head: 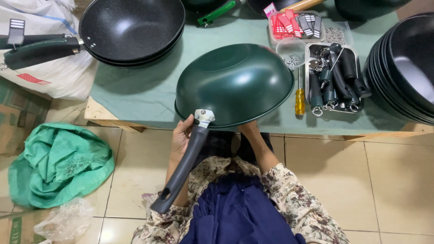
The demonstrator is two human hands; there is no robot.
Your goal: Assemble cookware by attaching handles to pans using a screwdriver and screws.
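Note:
A dark green wok (235, 83) is turned upside down and tilted over the table's front edge. Its long black handle (183, 169) points down toward me, fixed by a silver bracket (204, 117). My left hand (181, 138) grips the handle just below the bracket. My right hand (249, 129) reaches under the wok's rim from below, fingers hidden by the pan.
The table has a green cloth (149, 90). Finished woks (131, 29) are stacked at back left, black pans (404, 63) at right. A metal tray of handles (334, 77), a yellow screwdriver (300, 97), a bowl of nuts (291, 52) and red packets (294, 25) lie near. A green sack (58, 165) sits on the floor.

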